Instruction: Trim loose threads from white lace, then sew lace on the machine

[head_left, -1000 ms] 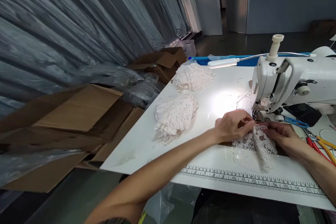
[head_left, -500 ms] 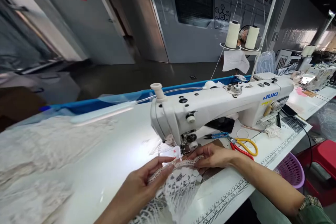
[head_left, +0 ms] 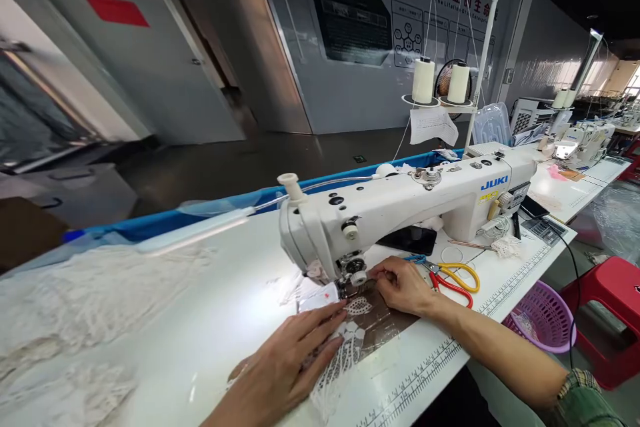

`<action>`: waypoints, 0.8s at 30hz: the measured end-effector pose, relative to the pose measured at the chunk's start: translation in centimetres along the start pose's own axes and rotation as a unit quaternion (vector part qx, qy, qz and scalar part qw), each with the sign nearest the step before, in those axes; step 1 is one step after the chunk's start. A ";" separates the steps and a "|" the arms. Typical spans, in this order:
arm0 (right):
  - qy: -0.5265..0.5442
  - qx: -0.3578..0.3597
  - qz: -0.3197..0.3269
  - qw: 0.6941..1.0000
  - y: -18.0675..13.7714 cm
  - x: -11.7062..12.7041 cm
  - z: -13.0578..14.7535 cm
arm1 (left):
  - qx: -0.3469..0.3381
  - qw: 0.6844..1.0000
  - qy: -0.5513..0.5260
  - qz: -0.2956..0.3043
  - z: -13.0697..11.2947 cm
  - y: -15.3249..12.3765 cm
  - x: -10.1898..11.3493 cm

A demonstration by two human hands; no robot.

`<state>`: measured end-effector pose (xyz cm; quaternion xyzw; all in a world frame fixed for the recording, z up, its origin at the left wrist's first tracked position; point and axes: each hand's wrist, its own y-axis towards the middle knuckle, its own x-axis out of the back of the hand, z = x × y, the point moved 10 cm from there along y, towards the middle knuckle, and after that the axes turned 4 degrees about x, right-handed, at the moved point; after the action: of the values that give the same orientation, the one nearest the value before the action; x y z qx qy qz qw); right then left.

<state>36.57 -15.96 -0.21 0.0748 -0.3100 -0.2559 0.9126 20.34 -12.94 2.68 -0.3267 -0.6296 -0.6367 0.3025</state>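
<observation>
The white lace piece (head_left: 345, 347) lies on the bed of a white sewing machine (head_left: 390, 200), its front end close to the presser foot (head_left: 356, 287). My left hand (head_left: 287, 353) rests on the lace with its fingers stretched out, left of the needle. Beside the needle area, on the right, my right hand (head_left: 405, 288) has its thumb and fingers pressed together; what they pinch is hidden. A dark brown plate (head_left: 385, 330) shows beneath the lace and near my right hand.
Yellow-and-red scissors (head_left: 453, 280) and blue thread snips (head_left: 416, 259) lie right of my right hand. White lace (head_left: 95, 280) is heaped at left. A black phone (head_left: 413, 239) lies behind the machine arm. A purple basket (head_left: 543, 317) and red stool (head_left: 610, 300) stand below the table.
The lace edge, held up between both hands before, now lies flat at the needle. My left hand has flattened onto it. The whole view has shifted slightly.
</observation>
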 end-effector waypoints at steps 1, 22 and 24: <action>-0.009 0.011 -0.005 1.000 0.0 0.0 0.1 | 0.001 1.000 0.009 0.008 0.1 -0.1 -0.2; 0.018 0.036 0.005 0.999 -0.8 -1.1 -0.8 | 0.286 0.937 0.054 0.190 4.8 -2.2 -2.4; 0.032 -0.014 0.024 0.999 -0.4 -0.9 -2.0 | 0.315 0.921 0.051 0.222 4.8 -2.2 -1.7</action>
<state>37.02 -15.95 -2.41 0.0622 -0.2788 -0.2354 0.9290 19.77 -8.12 -0.08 -0.3127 -0.6927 -0.3380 0.5551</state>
